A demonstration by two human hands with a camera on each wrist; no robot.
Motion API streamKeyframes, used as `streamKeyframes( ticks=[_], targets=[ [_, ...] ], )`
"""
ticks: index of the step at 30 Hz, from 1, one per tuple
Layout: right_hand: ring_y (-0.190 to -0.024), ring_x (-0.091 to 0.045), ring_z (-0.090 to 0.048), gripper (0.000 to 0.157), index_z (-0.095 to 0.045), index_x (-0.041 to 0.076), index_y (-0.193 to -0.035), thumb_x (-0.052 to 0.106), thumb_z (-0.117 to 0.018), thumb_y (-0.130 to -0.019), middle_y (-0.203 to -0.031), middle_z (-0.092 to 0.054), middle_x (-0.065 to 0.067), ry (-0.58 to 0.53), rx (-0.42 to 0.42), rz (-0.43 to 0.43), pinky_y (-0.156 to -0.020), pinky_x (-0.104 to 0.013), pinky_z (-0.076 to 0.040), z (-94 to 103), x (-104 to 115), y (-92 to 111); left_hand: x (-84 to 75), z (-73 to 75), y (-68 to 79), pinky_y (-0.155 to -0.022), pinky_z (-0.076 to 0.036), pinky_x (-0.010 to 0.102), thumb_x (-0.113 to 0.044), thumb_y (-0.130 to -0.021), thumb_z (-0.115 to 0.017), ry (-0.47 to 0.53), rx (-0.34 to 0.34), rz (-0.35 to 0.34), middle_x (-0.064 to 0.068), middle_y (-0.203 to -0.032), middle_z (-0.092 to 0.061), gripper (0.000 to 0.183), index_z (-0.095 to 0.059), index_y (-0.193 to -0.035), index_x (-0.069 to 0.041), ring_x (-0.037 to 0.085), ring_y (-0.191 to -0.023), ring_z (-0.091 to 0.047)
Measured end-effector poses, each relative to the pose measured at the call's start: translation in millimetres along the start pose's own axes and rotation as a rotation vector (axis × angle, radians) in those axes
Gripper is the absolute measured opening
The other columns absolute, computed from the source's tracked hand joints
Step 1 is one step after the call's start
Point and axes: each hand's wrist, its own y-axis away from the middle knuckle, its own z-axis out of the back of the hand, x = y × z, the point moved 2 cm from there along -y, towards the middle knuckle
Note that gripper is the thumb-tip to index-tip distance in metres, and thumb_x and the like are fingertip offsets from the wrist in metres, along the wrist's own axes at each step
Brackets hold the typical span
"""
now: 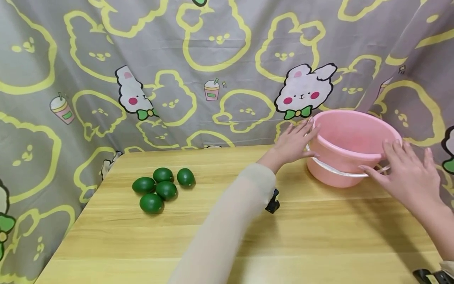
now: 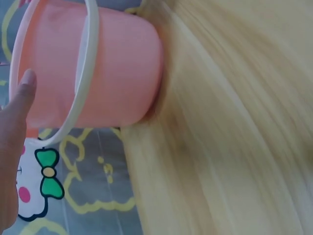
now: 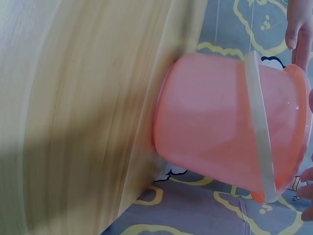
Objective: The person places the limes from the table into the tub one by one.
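1. At the far left begins one grey curtain with yellow cartoon outlines; it also runs behind the desk and on to the right.
2. On the left part of my desk lie five dark green fruits. Four are grouped close together, and the fifth lies just beside them, on the right.
3. Next comes my one visible long sleeve, pale in colour, with one black piece showing at its edge.
4. My left hand is at the left side of the rim, its fingers extended and not curled around anything.
5. One pink bucket stands upright at the back right of the desk, between my two hands, which are apart from each other. Its one white handle hangs down around the near side.
6. My right hand is at the right side of the rim, fingers and thumb spread. How firmly either hand touches the bucket, I cannot tell.
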Motion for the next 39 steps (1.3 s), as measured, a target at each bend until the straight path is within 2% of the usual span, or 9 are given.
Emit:
streamKeyframes(
  ticks=[5,7,10,15,19,23,28,33,39],
  targets=[
    [-0.137,-0.044,-0.023,0.088,-0.031,-0.001,-0.144,0.059,-0.058,-0.085,-0.141,-0.035,-0.03,-0.038,0.003,0.009,-0.114,-0.054,0.007,-0.5,-4,-5,-5.1,-5.9,-7.4,-0.117,0.003,0.037,-0.071,-0.089,-0.023,-0.028,0.013,0.036,-0.005,-0.157,0.016,0.08,0.008,-0.151,-0.031,0.01,-0.142,0.019],
    [-0.133,-0.046,-0.03,0.079,-0.039,0.001,-0.138,0.055,-0.06,-0.085,-0.136,-0.041,-0.031,-0.071,-0.021,0.015,-0.115,-0.053,0.003,-0.8,-7,-6,-6.6,-8.0,-9.1,-0.117,0.003,0.036,-0.07,-0.09,-0.02,-0.037,0.017,0.047,-0.005,-0.157,0.016,0.078,0.009,-0.151,-0.03,0.01,-0.142,0.019],
    [-0.12,-0.044,-0.046,0.055,-0.051,0.0,-0.108,0.048,-0.065,-0.084,-0.116,-0.058,-0.027,-0.115,-0.078,0.048,-0.116,-0.052,-0.005,-1.4,-10,-7,-7.8,-8.9,-9.9,-0.117,0.003,0.035,-0.069,-0.091,-0.019,-0.025,0.021,0.054,-0.007,-0.158,0.011,0.076,0.006,-0.152,-0.03,0.009,-0.144,0.014],
    [-0.092,-0.039,-0.054,0.039,-0.048,0.005,-0.078,0.038,-0.068,-0.084,-0.08,-0.058,-0.018,-0.139,-0.245,0.17,-0.114,-0.047,-0.02,-4.4,-9,-8,-8.8,-5.2,-9.7,-0.117,0.001,0.032,-0.068,-0.091,-0.02,0.036,0.028,0.061,-0.011,-0.159,-0.001,0.074,-0.005,-0.153,-0.031,0.007,-0.145,0.008],
    [-0.081,-0.038,-0.055,0.054,-0.048,0.003,-0.077,0.056,-0.051,-0.091,-0.072,-0.054,-0.017,-0.144,-0.353,0.213,-0.112,-0.042,-0.027,-9.2,-10,-8,-10.4,-3.1,-8.9,-0.117,0.001,0.029,-0.068,-0.091,-0.021,0.055,0.036,0.058,-0.01,-0.159,-0.003,0.074,-0.008,-0.153,-0.03,0.008,-0.145,0.006],
    [-0.076,-0.039,-0.054,0.077,-0.047,0.0,-0.077,0.074,-0.027,-0.088,-0.074,-0.054,-0.017,-0.102,-0.454,0.268,-0.105,-0.045,-0.035,-11.5,-9,-7,-10.1,-3.6,-5.9,-0.117,0.001,0.029,-0.068,-0.091,-0.022,0.045,0.029,0.043,-0.009,-0.159,-0.006,0.074,-0.011,-0.153,-0.029,0.009,-0.145,0.003],
    [-0.069,-0.041,-0.053,0.077,-0.048,-0.003,-0.076,0.071,-0.033,-0.088,-0.072,-0.054,-0.019,-0.044,-0.63,0.347,-0.083,-0.054,-0.046,-14.7,-7,-6,-8.9,-6.0,-0.9,-0.116,-0.004,0.025,-0.065,-0.092,-0.027,0.095,-0.018,0.001,-0.003,-0.159,-0.014,0.074,-0.019,-0.152,-0.023,0.012,-0.146,-0.006],
    [-0.067,-0.04,-0.057,0.077,-0.059,-0.006,-0.08,0.068,-0.042,-0.087,-0.074,-0.063,-0.02,-0.071,-0.786,0.434,-0.097,-0.042,-0.046,-19.3,-6,-4,-6.0,-10.4,4.3,-0.114,-0.012,0.021,-0.059,-0.094,-0.036,0.204,-0.092,-0.043,0.004,-0.156,-0.023,0.07,-0.03,-0.148,-0.014,0.015,-0.145,-0.016],
    [-0.072,-0.041,-0.062,0.071,-0.068,-0.005,-0.087,0.064,-0.05,-0.086,-0.079,-0.068,-0.021,-0.147,-0.926,0.496,-0.098,-0.033,-0.045,-21.2,-3,-5,-2.2,-13.1,11.3,-0.113,-0.011,0.019,-0.057,-0.093,-0.042,0.19,-0.193,-0.069,0.007,-0.152,-0.031,0.067,-0.04,-0.141,-0.01,0.017,-0.144,-0.021]
  ],
)
